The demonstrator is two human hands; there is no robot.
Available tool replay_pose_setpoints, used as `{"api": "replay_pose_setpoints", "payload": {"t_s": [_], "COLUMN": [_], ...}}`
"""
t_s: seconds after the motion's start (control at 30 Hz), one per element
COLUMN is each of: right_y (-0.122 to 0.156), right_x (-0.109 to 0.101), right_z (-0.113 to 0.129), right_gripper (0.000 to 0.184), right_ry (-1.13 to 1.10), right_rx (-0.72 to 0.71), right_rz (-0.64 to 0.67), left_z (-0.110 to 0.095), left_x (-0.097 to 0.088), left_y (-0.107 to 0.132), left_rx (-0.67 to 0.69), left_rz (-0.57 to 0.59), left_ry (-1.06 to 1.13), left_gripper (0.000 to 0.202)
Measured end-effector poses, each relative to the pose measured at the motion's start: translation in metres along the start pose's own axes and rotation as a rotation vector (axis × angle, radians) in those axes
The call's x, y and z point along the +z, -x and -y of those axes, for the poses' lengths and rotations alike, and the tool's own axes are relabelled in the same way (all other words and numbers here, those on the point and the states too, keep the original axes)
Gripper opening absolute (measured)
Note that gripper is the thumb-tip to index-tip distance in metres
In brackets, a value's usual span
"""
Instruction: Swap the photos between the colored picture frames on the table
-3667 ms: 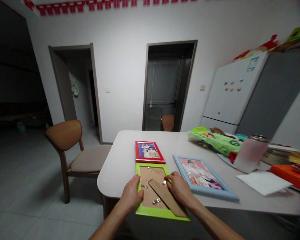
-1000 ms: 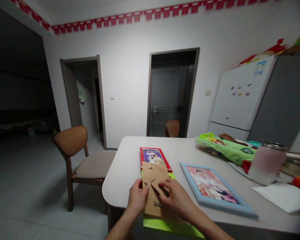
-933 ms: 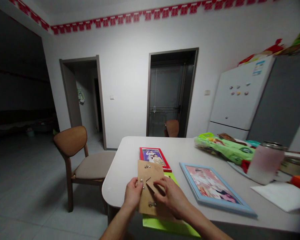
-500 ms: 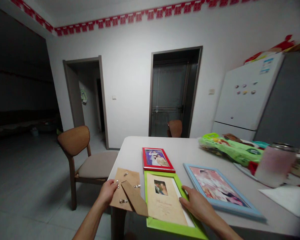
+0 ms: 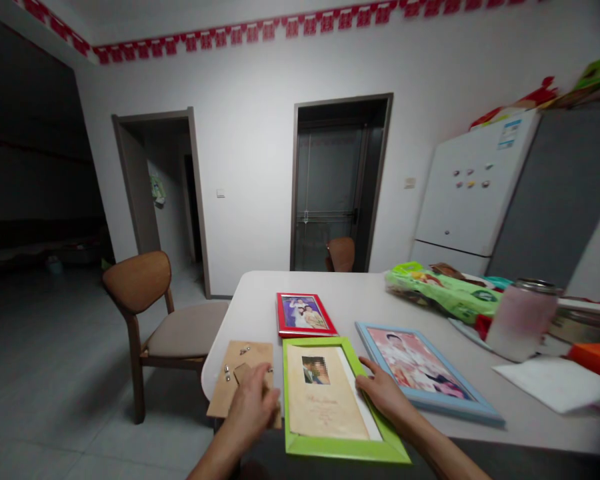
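Observation:
A lime-green photo frame (image 5: 350,450) lies at the table's front edge, overhanging it slightly. Inside it is a cream printed sheet (image 5: 313,423) with a small picture near its top. My right hand (image 5: 383,393) grips the frame's right rim, its thumb over the inner edge. Left of the frame rests a brown backing board (image 5: 225,397) with metal clips and a stand flap. Over this board is my left hand (image 5: 253,400), its fingers loosely bent and apart, partly covering the flap; whether it touches the flap is unclear.
A red photo frame (image 5: 307,331) lies beyond the green one, and a light-blue photo frame (image 5: 460,403) to its right. Farther right are a green package (image 5: 445,293), a pinkish jar (image 5: 523,320) and white paper (image 5: 555,387). A chair (image 5: 185,330) stands left of the table (image 5: 360,290).
My left hand has let go of the board's left edge and moved right, over the board. The board now lies flatter beside the green frame. My right hand stays at the frame's right rim.

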State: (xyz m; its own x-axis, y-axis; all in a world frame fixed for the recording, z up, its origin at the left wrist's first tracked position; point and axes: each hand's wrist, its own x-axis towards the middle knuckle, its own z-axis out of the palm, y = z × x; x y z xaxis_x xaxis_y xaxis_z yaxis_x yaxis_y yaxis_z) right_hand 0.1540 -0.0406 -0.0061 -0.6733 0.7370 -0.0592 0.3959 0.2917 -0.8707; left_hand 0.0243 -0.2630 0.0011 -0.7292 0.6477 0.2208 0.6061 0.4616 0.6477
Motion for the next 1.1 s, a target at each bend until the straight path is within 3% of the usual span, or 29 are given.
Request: {"api": "replay_pose_setpoints", "payload": {"t_s": [0.1, 0.17, 0.4, 0.57, 0.63, 0.73, 0.83, 0.97, 1.1], "right_y": [0.014, 0.022, 0.036, 0.037, 0.034, 0.025, 0.015, 0.0, -0.007], "right_x": [0.002, 0.001, -0.005, -0.006, -0.008, -0.012, -0.015, -0.014, -0.01], "right_z": [0.014, 0.022, 0.045, 0.059, 0.058, 0.046, 0.024, -0.004, -0.017], "right_gripper": [0.069, 0.068, 0.061, 0.063, 0.063, 0.058, 0.05, 0.042, 0.038], "right_ry": [-0.452, -0.628, -0.744, -0.705, -0.642, -0.439, -0.124, 0.247, 0.414], "right_rx": [0.039, -0.005, 0.001, -0.03, -0.054, -0.05, -0.048, -0.165, -0.236], "right_rz": [0.171, 0.24, 0.185, 0.171, 0.163, 0.105, -0.013, -0.092, -0.1], "left_z": [-0.038, -0.053, -0.072, -0.092, -0.093, -0.076, -0.041, 0.01, 0.035], "left_x": [0.019, 0.026, 0.034, 0.031, 0.023, 0.004, -0.011, -0.014, -0.003], "left_y": [0.019, 0.024, 0.016, 0.017, 0.016, 0.011, 0.006, 0.003, 0.006], "left_rx": [0.16, 0.174, 0.244, 0.473, 0.496, 0.341, 0.085, -0.214, -0.367], "left_rz": [0.23, 0.281, 0.199, 0.045, -0.051, -0.244, -0.343, -0.266, -0.189], "left_ry": [-0.01, -0.038, 0.066, 0.066, 0.08, 0.175, 0.369, 0.68, 0.75], "left_gripper": [0.05, 0.055, 0.079, 0.059, 0.056, 0.055, 0.05, 0.049, 0.049]}}
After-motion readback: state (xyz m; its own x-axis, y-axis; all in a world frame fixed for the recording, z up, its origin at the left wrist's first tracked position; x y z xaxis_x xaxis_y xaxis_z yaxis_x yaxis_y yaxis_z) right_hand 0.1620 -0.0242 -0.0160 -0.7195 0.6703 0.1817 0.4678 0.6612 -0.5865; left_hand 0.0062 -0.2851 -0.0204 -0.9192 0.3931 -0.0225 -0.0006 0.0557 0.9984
